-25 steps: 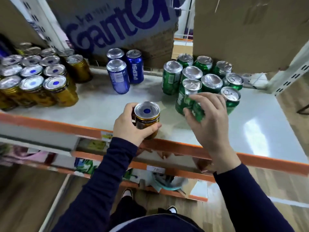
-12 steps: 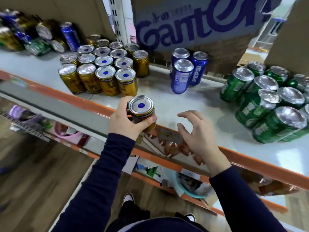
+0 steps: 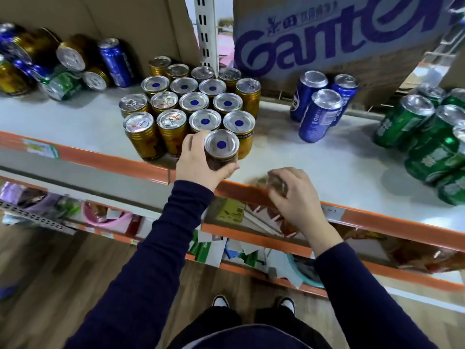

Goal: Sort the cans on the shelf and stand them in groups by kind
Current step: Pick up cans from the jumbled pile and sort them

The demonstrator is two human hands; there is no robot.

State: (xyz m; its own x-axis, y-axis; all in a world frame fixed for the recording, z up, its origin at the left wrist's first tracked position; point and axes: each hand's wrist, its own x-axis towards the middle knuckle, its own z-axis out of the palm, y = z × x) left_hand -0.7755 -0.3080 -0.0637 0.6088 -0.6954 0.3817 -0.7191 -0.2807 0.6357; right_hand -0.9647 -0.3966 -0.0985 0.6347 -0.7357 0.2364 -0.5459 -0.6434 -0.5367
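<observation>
Your left hand (image 3: 198, 162) curls its fingers round a gold can (image 3: 221, 149) at the shelf's (image 3: 327, 157) front edge, touching the gold group (image 3: 196, 102). Your right hand (image 3: 294, 195) hovers loosely curled (blurred, apparently empty).

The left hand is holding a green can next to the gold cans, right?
Not quite. The head view shows the left hand holding a gold can, not a green one, next to the gold cans. The green cans stand far off to the right.
</observation>
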